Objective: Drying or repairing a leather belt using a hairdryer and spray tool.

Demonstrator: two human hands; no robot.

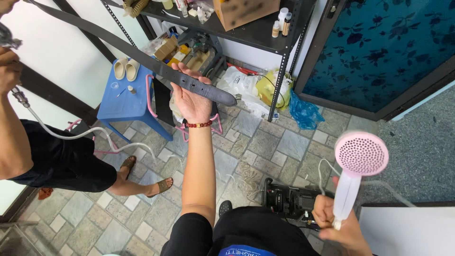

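Overhead, the left hand (192, 102) lies open under a dark belt (142, 57); the right hand (334, 223) grips a pink hair dryer (355, 166), below a brown shelf box (244, 12).

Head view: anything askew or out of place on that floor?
Yes. Under the black metal shelf, white, yellow and blue plastic bags lie crumpled in a heap on the tile floor. Loose cord sits tangled beside a black machine. The dark belt across the left hand looks intact.
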